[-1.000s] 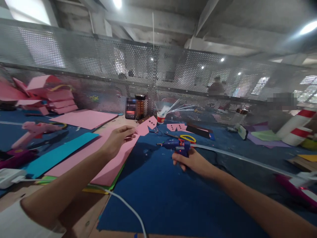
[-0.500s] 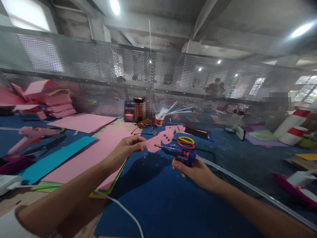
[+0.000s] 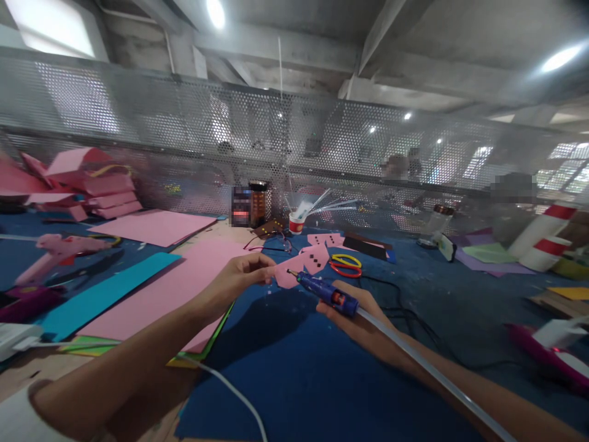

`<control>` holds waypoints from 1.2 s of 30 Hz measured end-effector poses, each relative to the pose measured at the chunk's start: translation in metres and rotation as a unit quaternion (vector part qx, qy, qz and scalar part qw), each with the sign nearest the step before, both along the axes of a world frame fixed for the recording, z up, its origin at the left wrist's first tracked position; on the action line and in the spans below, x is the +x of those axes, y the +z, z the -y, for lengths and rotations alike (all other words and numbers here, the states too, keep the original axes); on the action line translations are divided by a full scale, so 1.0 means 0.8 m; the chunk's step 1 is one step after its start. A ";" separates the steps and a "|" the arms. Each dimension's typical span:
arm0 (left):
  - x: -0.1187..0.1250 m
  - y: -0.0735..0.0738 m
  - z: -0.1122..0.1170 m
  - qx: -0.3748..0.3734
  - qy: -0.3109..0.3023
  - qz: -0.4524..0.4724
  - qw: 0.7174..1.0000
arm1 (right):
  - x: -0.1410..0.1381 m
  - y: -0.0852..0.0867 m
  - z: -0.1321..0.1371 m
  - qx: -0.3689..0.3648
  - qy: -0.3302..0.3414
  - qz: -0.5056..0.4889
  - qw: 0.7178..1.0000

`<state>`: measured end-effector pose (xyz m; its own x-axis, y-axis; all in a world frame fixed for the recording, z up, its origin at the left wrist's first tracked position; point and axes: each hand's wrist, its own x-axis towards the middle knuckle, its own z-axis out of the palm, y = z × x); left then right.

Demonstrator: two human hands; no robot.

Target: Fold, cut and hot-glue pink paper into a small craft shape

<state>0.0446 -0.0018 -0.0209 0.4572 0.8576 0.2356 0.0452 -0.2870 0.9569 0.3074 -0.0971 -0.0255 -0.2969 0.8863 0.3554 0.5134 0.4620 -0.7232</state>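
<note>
My left hand (image 3: 239,279) pinches one end of a small pink foam cutout (image 3: 301,265) with dark square holes and holds it above the blue table cover (image 3: 294,368). My right hand (image 3: 361,316) is wrapped round a purple glue gun (image 3: 326,291) with a long clear glue stick (image 3: 427,374) running out of its back. The gun's nozzle touches or nearly touches the near edge of the cutout.
Large pink sheets (image 3: 184,270) and a cyan strip (image 3: 105,288) lie left. Yellow and red scissors (image 3: 345,264), another pink cutout (image 3: 324,238), a red paper cup (image 3: 296,222), a dark jar (image 3: 257,204) and a perforated metal screen (image 3: 294,159) are beyond. A white cable (image 3: 230,387) crosses near me.
My left hand brought the pink cutout right and nearer. My right hand lifted the glue gun, tilted it and moved its nozzle to the cutout's edge.
</note>
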 end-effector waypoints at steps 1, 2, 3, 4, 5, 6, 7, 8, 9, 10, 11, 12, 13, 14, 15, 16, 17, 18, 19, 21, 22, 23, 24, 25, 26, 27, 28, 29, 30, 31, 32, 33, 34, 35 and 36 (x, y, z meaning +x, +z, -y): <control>0.000 0.000 0.000 0.001 -0.001 -0.001 1.000 | 0.000 0.000 -0.001 0.005 0.000 0.007 1.000; 0.000 0.000 0.000 0.001 -0.001 -0.003 1.000 | 0.001 0.000 -0.001 0.010 0.001 0.014 1.000; 0.000 0.000 0.001 0.001 -0.001 -0.005 1.000 | 0.001 0.001 -0.001 0.016 0.003 0.022 1.000; 0.001 0.000 0.001 0.001 -0.001 -0.007 1.000 | 0.001 0.001 -0.001 0.022 0.006 0.030 0.999; 0.001 0.001 0.002 0.001 -0.002 -0.008 1.000 | 0.002 0.002 -0.001 0.029 0.010 0.038 0.999; 0.001 0.001 0.003 0.001 -0.003 -0.009 1.000 | 0.002 0.003 -0.001 0.035 0.012 0.045 0.998; 0.001 0.002 0.004 0.002 -0.003 -0.009 1.000 | 0.001 0.003 -0.001 0.041 0.013 0.049 0.998; 0.002 0.002 0.005 0.003 -0.004 -0.009 1.000 | 0.001 0.004 -0.001 0.046 0.013 0.052 0.998; 0.002 0.003 0.006 0.003 -0.004 -0.009 1.000 | 0.001 0.004 -0.001 0.047 0.013 0.053 0.997; 0.002 0.003 0.006 0.003 -0.003 -0.009 1.000 | 0.001 0.004 -0.001 0.048 0.012 0.053 0.997; 0.002 0.004 0.006 0.002 -0.003 -0.010 1.000 | 0.000 0.004 -0.002 0.047 0.010 0.052 0.997; 0.002 0.004 0.006 0.001 -0.003 -0.010 1.000 | 0.000 0.004 -0.002 0.046 0.009 0.051 0.998; 0.002 0.004 0.006 0.001 -0.003 -0.011 1.000 | 0.000 0.003 -0.003 0.045 0.007 0.050 0.998; 0.002 0.004 0.005 0.000 -0.004 -0.011 1.000 | -0.001 0.002 -0.004 0.045 0.003 0.048 0.998; 0.001 0.004 0.005 0.000 -0.006 -0.011 1.000 | 0.000 0.000 -0.006 0.045 -0.001 0.047 0.998; 0.001 0.003 0.004 0.000 -0.008 -0.012 1.000 | 0.000 -0.001 -0.007 0.045 -0.004 0.046 0.998; 0.001 0.003 0.004 -0.001 -0.009 -0.012 1.000 | 0.000 -0.003 -0.008 0.046 -0.006 0.045 0.998; 0.001 0.002 0.003 -0.002 -0.010 -0.012 1.000 | 0.001 -0.005 -0.009 0.047 -0.007 0.044 0.998; 0.001 0.002 0.003 -0.002 -0.011 -0.013 1.000 | 0.001 -0.006 -0.010 0.048 -0.007 0.043 0.998; 0.000 0.001 0.002 0.000 -0.011 -0.013 1.000 | 0.002 -0.008 -0.012 0.053 -0.008 0.045 0.998; 0.000 0.000 0.002 0.002 -0.011 -0.014 1.000 | 0.002 -0.009 -0.013 0.056 -0.012 0.048 0.997; 0.000 0.000 0.002 0.005 -0.010 -0.014 1.000 | 0.002 -0.009 -0.013 0.058 -0.017 0.052 0.997; 0.000 0.000 0.002 0.007 -0.010 -0.014 1.000 | 0.002 -0.009 -0.012 0.058 -0.020 0.056 0.997; 0.000 0.001 0.001 0.007 -0.009 -0.014 1.000 | 0.001 -0.008 -0.011 0.057 -0.022 0.057 0.996; 0.000 0.001 0.001 0.007 -0.009 -0.015 1.000 | 0.001 -0.006 -0.010 0.056 -0.021 0.056 0.997; 0.000 0.001 0.001 0.006 -0.009 -0.016 1.000 | 0.001 -0.005 -0.009 0.052 -0.018 0.054 0.997; 0.001 0.002 0.001 0.006 -0.009 -0.016 1.000 | 0.000 -0.003 -0.007 0.047 -0.016 0.050 0.998; 0.001 0.002 0.001 0.005 -0.008 -0.016 1.000 | 0.000 -0.001 -0.005 0.042 -0.013 0.046 0.998; 0.001 0.002 0.001 0.005 -0.008 -0.015 1.000 | 0.000 0.001 -0.003 0.038 -0.010 0.043 0.998; 0.000 0.002 0.001 0.005 -0.009 -0.015 1.000 | 0.000 0.002 -0.002 0.036 -0.008 0.040 0.999; 0.000 0.002 0.001 0.004 -0.010 -0.013 1.000 | -0.001 0.003 0.000 0.034 -0.006 0.037 0.999; 0.000 0.002 0.001 0.003 -0.010 -0.012 1.000 | -0.001 0.004 0.000 0.034 -0.005 0.034 0.999; 0.000 0.002 0.001 0.001 -0.011 -0.011 1.000 | -0.001 0.004 0.001 0.034 -0.004 0.031 0.999; 0.000 0.002 0.001 0.000 -0.010 -0.010 1.000 | -0.001 0.004 0.001 0.032 -0.002 0.030 0.999; -0.001 0.002 0.001 -0.001 -0.009 -0.009 1.000 | -0.001 0.003 0.001 0.030 -0.003 0.030 0.999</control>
